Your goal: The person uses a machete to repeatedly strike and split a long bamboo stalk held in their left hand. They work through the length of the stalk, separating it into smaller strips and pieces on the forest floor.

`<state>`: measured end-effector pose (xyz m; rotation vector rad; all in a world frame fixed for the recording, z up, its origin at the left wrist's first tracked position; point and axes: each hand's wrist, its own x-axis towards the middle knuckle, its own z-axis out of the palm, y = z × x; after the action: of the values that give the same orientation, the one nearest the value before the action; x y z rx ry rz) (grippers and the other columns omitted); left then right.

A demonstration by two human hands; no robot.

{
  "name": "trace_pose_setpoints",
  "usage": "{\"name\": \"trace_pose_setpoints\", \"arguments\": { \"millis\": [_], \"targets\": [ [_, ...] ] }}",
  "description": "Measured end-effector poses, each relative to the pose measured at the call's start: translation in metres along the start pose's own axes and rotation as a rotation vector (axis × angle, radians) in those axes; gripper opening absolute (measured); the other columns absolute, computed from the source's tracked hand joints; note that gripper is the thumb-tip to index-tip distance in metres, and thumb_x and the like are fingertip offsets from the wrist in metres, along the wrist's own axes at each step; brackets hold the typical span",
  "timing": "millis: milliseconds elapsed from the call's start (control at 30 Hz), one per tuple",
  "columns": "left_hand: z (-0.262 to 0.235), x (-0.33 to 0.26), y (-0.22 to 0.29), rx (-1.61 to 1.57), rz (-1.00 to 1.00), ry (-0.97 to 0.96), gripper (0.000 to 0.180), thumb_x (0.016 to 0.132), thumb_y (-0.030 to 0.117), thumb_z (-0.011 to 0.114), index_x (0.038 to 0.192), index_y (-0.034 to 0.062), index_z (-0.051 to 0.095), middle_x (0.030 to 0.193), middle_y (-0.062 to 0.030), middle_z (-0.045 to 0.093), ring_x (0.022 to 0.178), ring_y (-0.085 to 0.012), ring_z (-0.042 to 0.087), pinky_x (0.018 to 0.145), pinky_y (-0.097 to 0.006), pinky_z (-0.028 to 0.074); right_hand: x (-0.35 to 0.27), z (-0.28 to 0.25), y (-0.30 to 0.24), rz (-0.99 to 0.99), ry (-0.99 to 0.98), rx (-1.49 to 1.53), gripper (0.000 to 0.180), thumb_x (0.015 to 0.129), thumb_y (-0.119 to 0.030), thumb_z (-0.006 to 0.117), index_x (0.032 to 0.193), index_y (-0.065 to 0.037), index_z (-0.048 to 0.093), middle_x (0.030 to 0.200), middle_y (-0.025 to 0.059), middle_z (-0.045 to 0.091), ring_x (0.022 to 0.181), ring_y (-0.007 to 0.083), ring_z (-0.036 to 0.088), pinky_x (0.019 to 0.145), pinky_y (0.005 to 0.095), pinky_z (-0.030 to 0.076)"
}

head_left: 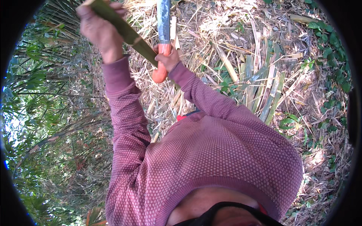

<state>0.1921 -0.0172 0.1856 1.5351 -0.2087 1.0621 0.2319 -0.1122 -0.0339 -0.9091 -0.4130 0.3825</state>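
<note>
My left hand, at the upper left, is closed around the upper part of a green split bamboo piece. The piece slants down to the right, with a pale node along it. My right hand grips the orange handle of a machete-like knife. Its bluish-grey blade points away from me and runs out of the top of the view. The bamboo's near end meets the knife handle beside my right fingers. Whether those fingers also touch the bamboo, I cannot tell.
Several split bamboo strips lie in a pile on the ground to the right. Dry leaves and shavings litter the ground. Dense green bamboo growth stands at the left, and leafy vines grow at the far right.
</note>
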Motion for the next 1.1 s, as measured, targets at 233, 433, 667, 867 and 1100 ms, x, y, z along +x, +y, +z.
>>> {"name": "trace_pose_setpoints", "arguments": {
  "millis": [233,433,667,867,1100],
  "targets": [
    [-0.059,0.038,0.031,-0.163,0.152,0.355,0.067,0.085,0.061,0.013,0.090,0.0016,0.043,0.075,-0.0145,0.055,0.061,-0.0256,0.059,0.061,-0.036,0.054,-0.057,-0.112,-0.070,0.158,-0.091,-0.218,0.035,0.076,-0.003,0.055,0.109,0.004,0.046,0.085,0.0123,0.059,0.070,0.0161,0.059,0.062,0.0251,0.048],
    [-0.061,0.035,-0.039,-0.331,0.168,0.326,0.071,0.081,0.068,0.014,0.086,0.0044,0.045,0.070,-0.0101,0.054,0.071,-0.0206,0.059,0.066,-0.033,0.053,-0.122,-0.193,-0.064,0.414,0.230,-0.471,0.027,0.072,-0.002,0.059,0.095,0.001,0.046,0.076,0.0114,0.059,0.062,0.0158,0.059,0.054,0.0265,0.048],
    [-0.012,0.007,-0.146,-0.160,0.063,0.429,0.068,0.076,0.066,0.037,0.093,0.0009,0.045,0.083,-0.0175,0.059,0.081,-0.0255,0.061,0.075,-0.038,0.052,-0.179,-0.212,-0.052,0.431,0.419,-0.400,0.022,0.072,-0.003,0.059,0.091,0.000,0.047,0.072,0.0082,0.058,0.056,0.0145,0.057,0.048,0.0253,0.047],
    [-0.017,0.013,-0.121,-0.168,0.034,0.432,0.038,0.090,0.039,0.034,0.087,0.0028,0.046,0.078,-0.0155,0.058,0.077,-0.0245,0.060,0.075,-0.039,0.051,-0.157,-0.198,-0.053,0.494,0.346,-0.812,0.031,0.071,-0.012,0.064,0.097,-0.002,0.049,0.072,0.0088,0.057,0.057,0.0135,0.058,0.048,0.0283,0.046],
    [-0.021,-0.008,-0.116,-0.416,-0.148,0.172,0.036,0.079,0.043,0.050,0.070,0.0085,0.050,0.061,-0.0048,0.050,0.059,-0.0169,0.050,0.058,-0.034,0.043,-0.080,-0.156,-0.056,0.246,0.002,-1.172,0.038,0.070,-0.019,0.062,0.105,-0.007,0.051,0.083,0.0126,0.060,0.064,0.0239,0.060,0.062,0.0346,0.051]
  ]
}}
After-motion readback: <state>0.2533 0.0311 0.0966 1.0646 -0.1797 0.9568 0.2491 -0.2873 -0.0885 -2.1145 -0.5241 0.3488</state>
